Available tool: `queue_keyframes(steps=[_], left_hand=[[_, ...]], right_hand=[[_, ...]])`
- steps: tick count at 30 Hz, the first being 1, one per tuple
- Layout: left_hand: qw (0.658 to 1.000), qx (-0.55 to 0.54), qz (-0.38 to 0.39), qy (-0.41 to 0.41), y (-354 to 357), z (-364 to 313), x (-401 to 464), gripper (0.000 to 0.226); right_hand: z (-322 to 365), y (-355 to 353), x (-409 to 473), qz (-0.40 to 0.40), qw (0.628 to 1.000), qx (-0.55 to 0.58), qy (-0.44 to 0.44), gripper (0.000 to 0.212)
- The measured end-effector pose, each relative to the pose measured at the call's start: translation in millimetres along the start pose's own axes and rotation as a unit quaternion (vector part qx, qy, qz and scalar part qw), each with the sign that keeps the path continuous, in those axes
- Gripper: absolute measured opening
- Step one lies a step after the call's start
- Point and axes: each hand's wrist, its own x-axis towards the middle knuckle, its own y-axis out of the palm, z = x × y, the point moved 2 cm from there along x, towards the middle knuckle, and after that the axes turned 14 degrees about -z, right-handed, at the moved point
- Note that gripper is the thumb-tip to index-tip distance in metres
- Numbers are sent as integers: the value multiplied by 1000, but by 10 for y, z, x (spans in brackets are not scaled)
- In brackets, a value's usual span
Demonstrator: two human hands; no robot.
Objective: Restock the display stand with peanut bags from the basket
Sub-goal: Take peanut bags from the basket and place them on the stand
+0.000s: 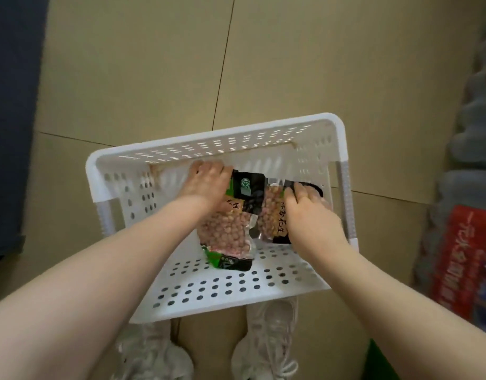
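Shoes (266, 344) at 6 o'clock, basket (217, 145) on the floor just beyond. Inside, two peanut bags side by side: left hand (209, 183) curled over the top of the left bag (225, 226), right hand (304, 207) gripping the right bag (272, 215) at 3 o'clock. Best lifted straight up by the firm top seams, one per hand, clear of the basket wall before turning toward the stand, out of view. Clear vacuum packs, pink nuts tight within, black-and-green printed ends; stiff, probably slippery.
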Motion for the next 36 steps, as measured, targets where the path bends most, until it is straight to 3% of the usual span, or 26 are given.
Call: queue_keyframes(steps=[4, 6, 8, 10, 13, 15, 20, 23, 27, 30, 31, 36], left_hand=[[999, -42, 2, -14, 8, 261, -90, 37], [996, -84, 29, -2, -74, 433, -248, 32], [993, -108, 19, 36, -200, 564, -460, 28], [984, -113, -80, 117, -330, 598, -720, 12], [973, -107, -121, 166, -513, 647, -1117, 41], [977, -64, -131, 157, -673, 689, -1361, 56], [983, -28, -115, 141, -1310, 680, -2081, 57], [986, -35, -103, 124, -1875, 642, -2555, 51], [991, -40, -122, 40, -2936, 551, -3361, 28], [981, -8, -182, 66, -3667, 518, -4117, 51], [978, -6, -202, 40, -3805, 572, -4355, 53], [925, 19, -371, -80, -4503, 660, -5834, 10]], right_hand=[[26, 164, 84, 53, 998, -27, 29, 67], [53, 168, 126, 59, 996, -55, 34, 71], [64, 113, 186, 59, 994, -68, 57, 63], [84, 32, 237, 75, 994, -52, 66, 41], [240, -164, 120, 119, 991, 14, 60, 26], [360, -422, -79, 97, 993, 48, 47, 18], [558, -1615, -681, -10, 994, 104, 13, 18], [737, -2439, -976, 39, 989, 140, -34, 12], [1000, -3693, -1563, 80, 983, 106, -127, 13], [1305, -4557, -2055, 31, 975, 94, -199, 27], [1448, -4805, -2229, 5, 969, 88, -229, 27], [2326, -5664, -3082, -70, 917, 155, -360, 12]])
